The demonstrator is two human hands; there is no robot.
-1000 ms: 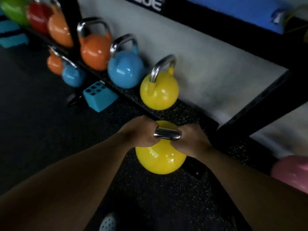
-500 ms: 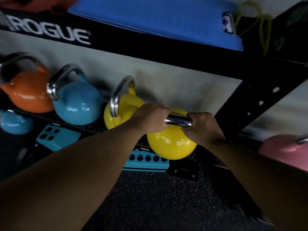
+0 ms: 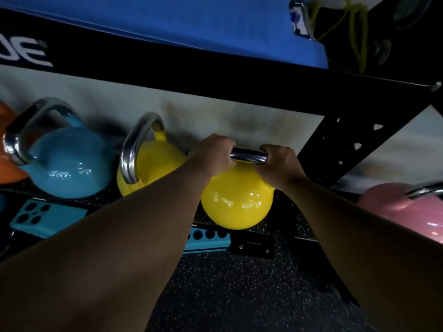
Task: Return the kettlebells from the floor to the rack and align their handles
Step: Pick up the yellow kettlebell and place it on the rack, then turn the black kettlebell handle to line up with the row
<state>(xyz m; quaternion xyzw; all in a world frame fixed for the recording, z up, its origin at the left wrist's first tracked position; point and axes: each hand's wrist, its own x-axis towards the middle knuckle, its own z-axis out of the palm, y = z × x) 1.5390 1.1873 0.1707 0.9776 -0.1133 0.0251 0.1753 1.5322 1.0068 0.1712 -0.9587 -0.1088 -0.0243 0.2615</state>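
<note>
A yellow kettlebell (image 3: 237,200) with a chrome handle (image 3: 248,155) hangs at the front edge of the low rack shelf (image 3: 282,224). My left hand (image 3: 211,155) is closed on the handle's left end and my right hand (image 3: 279,161) on its right end. The handle runs left to right, parallel to the wall. Just to its left a second yellow kettlebell (image 3: 155,164) stands on the shelf with its handle turned edge-on. A blue kettlebell (image 3: 69,164) stands further left. Whether the held kettlebell touches the shelf I cannot tell.
An orange kettlebell (image 3: 7,164) shows at the left edge and a pink kettlebell (image 3: 405,209) at the right. A black slanted rack post (image 3: 345,147) stands right of my hands. Teal foam blocks (image 3: 45,218) lie under the shelf. A blue mat (image 3: 191,22) lies on the upper shelf.
I have lifted the yellow kettlebell from the floor up to shelf height and carried it forward, to the right of the other yellow one. My view has moved closer to the rack.
</note>
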